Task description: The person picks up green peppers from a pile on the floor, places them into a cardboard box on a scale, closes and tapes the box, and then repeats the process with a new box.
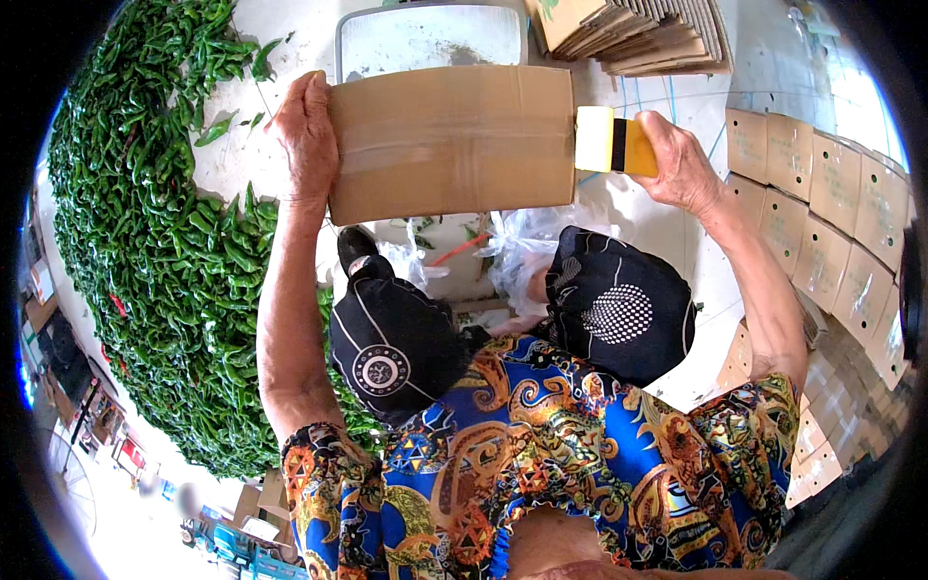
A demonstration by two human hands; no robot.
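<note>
A brown cardboard box [452,145] is held up in front of me, its broad flat side facing up. A shiny strip, seemingly clear tape, runs across its middle. My left hand [307,140] grips the box's left end, the thumb near its upper corner. By the right end, my right hand [677,164] is closed round a yellow tape dispenser [633,148] with a black band and a pale yellow front part. That front part is up against the box's right edge; whether it touches cannot be told.
Green peppers [184,290] lie in a large heap on the left. A pale metal tray [435,39] sits beyond the box. Flattened cartons [648,34] are stacked at far right; closed boxes [831,193] are piled at right. Clear plastic bags [522,246] lie between my knees.
</note>
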